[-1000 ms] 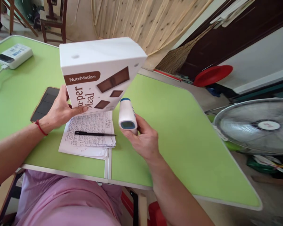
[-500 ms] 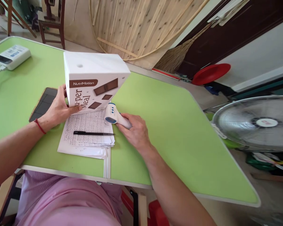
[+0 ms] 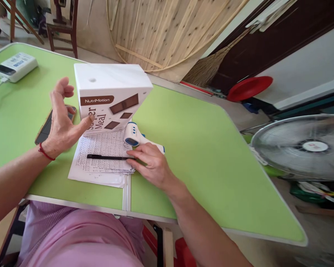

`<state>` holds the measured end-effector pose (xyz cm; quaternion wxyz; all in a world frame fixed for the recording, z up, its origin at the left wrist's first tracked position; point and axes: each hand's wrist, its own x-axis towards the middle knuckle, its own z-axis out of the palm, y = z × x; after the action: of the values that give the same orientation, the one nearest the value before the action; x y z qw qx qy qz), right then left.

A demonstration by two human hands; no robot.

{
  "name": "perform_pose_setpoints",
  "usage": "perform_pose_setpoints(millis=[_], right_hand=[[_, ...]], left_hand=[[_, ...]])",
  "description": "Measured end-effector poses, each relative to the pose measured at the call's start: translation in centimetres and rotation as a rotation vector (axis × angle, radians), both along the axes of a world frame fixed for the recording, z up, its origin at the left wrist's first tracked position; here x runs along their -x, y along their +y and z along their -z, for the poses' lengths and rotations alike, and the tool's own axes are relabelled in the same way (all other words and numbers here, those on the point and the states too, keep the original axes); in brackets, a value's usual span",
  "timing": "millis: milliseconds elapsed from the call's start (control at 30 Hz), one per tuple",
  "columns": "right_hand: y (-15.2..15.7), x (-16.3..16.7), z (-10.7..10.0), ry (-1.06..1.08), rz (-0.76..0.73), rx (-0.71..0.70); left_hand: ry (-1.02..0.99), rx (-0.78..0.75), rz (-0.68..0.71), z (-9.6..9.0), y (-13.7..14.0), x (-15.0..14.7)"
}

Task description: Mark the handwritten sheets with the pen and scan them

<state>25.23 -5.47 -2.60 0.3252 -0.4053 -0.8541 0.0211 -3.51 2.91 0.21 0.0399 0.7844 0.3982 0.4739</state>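
Your box (image 3: 108, 94) and thermometer (image 3: 133, 133) are down, your left hand (image 3: 61, 124) is open, and I can't tell if your right hand (image 3: 153, 164) pinches the unlifted pen (image 3: 105, 157) yet.

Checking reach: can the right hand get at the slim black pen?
Probably yes: the right hand is at one end of the slim black pen, and nothing covers the rest of it.

White power bank (image 3: 16, 67), wooden chair (image 3: 60, 29), straw broom (image 3: 211, 66), round fan (image 3: 313, 145)
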Motion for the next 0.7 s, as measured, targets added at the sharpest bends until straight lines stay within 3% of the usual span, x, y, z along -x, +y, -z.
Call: perform_pose_setpoints(millis=[133, 233, 300, 367, 533, 700], right_hand=[[-0.1, 0.3, 0.0, -0.079, -0.048, 0.028], [-0.1, 0.2, 0.1, -0.126, -0.032, 0.040], [-0.1, 0.2, 0.2, -0.150, -0.010, 0.047], [0.0, 0.2, 0.2, -0.136, 0.012, 0.056], [-0.1, 0.3, -0.1, 0.174, 0.102, 0.161], [-0.3, 0.7, -0.4, 0.705, 0.261, 0.386]], left_hand=[[-0.234, -0.303, -0.109, -1.0, -1.0, -0.7], [-0.072, -0.446, 0.002, -1.7, -2.7, -1.5], [0.107, -0.352, 0.342, -1.8, -3.7, -2.0], [0.310, -0.267, 0.485, -1.3, -4.3, -2.4], [0.688, 0.021, 0.579, 0.7, -3.8, -2.5], [0.711, 0.140, 0.576, 1.0, -3.5, -2.4]])
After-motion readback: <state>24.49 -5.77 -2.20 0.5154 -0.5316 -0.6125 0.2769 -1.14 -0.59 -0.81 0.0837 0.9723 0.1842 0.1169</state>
